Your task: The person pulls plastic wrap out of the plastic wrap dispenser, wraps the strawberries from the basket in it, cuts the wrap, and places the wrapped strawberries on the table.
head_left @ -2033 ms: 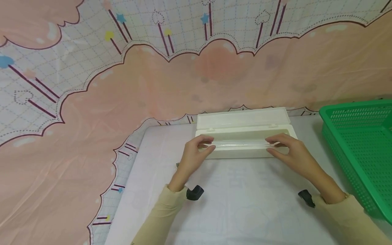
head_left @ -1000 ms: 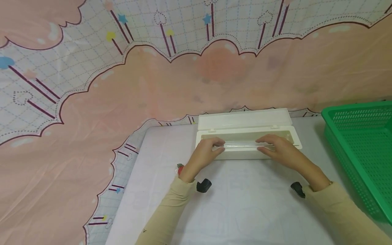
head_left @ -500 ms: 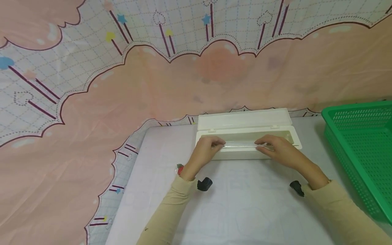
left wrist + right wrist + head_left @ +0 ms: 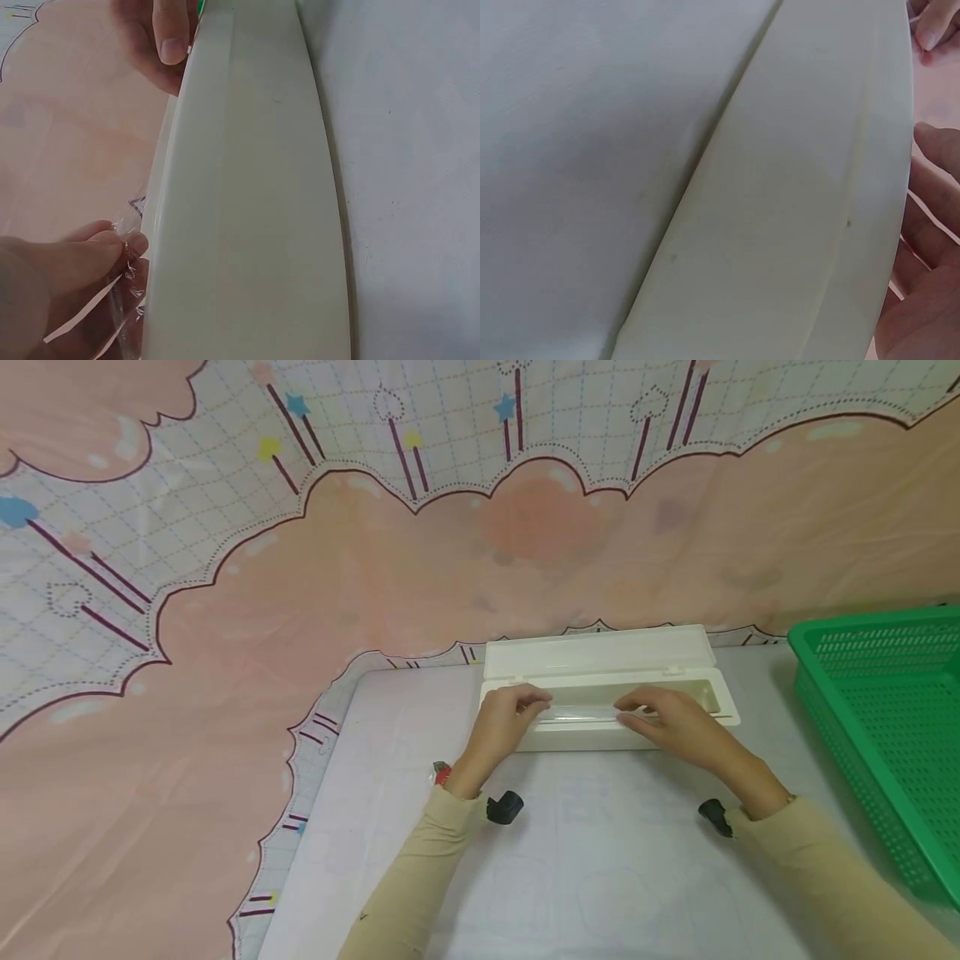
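Head view shows the two hands nearer to each other than two seconds ago, when they were over the two ends of the white box [image 4: 585, 740]. The box has its lid [image 4: 596, 652] turned back as before, and the small red thing [image 4: 442, 772], now seen beside the left wrist, was almost hidden then.

The box stands on a white tabletop [image 4: 600, 877], near a hanging cloth [image 4: 337, 577] with peach clouds. At the right, a green basket [image 4: 870, 619] stands apart from the box.

The clear film [image 4: 581, 713] lies between the hands, at the box's opening; how deep, I cannot tell. The left hand [image 4: 501, 718] pinches it between thumb and fingers, as the left wrist view shows. The right hand [image 4: 678, 722] is relaxed, its fingers curved and a little spread, with a small gap between thumb and forefinger. I cannot tell whether it touches the film.
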Demonstrator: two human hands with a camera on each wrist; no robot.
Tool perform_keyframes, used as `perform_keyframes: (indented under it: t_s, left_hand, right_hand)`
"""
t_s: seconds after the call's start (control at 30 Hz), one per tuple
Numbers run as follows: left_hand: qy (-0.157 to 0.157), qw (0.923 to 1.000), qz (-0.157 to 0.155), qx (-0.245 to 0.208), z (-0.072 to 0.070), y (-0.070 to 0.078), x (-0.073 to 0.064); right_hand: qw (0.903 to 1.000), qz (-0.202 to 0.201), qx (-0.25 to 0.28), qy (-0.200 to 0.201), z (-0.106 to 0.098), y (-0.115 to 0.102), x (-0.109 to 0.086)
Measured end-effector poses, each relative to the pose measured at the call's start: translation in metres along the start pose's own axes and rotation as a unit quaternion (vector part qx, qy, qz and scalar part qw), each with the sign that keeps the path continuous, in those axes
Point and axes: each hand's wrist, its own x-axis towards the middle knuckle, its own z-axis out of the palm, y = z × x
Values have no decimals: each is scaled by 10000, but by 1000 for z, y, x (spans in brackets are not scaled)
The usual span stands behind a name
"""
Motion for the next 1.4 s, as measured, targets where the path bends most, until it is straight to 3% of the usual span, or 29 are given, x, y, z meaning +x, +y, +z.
perform_keyframes:
  t_s: [0.37, 0.8, 1.13, 1.4]
  left_hand:
    - [377, 9993, 52, -49, 4, 0, 3]
    - [453, 9987, 122, -180, 6, -2, 5]
    - [415, 9991, 37, -109, 5, -2, 6]
    - [341, 9994, 9, -111, 4, -3, 7]
  right_hand:
    - [9999, 61, -55, 98, 15, -15, 19]
    - [9989, 201, -307, 280, 32, -27, 37]
    - [9965, 520, -637, 126, 22, -17, 37]
    - [9966, 476, -674, -11, 10, -8, 30]
